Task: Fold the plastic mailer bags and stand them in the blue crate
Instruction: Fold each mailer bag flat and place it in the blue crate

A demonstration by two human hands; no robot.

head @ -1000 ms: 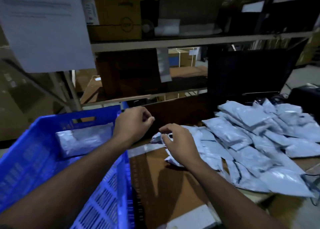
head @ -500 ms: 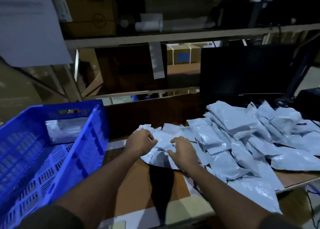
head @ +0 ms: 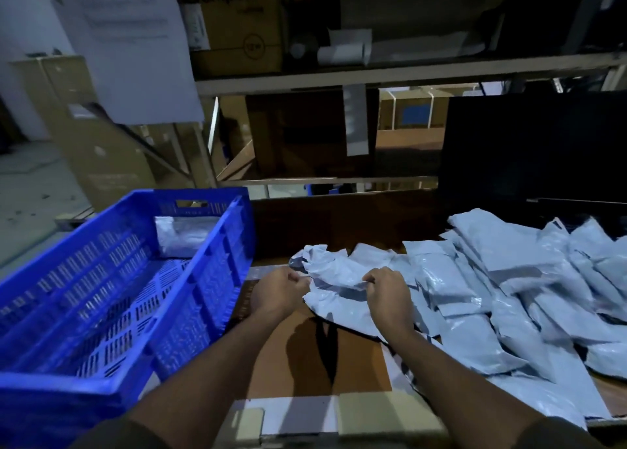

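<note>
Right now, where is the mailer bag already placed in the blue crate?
The mailer bag stands against the far wall of the blue crate, left of both hands.

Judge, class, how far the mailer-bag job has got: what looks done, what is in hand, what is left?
Done: one folded bag stands against the far wall of the blue crate. In hand: the left hand and right hand each grip an edge of a crumpled mailer bag over the table. Left: the pile of bags to the right, so the job has barely begun.
</note>
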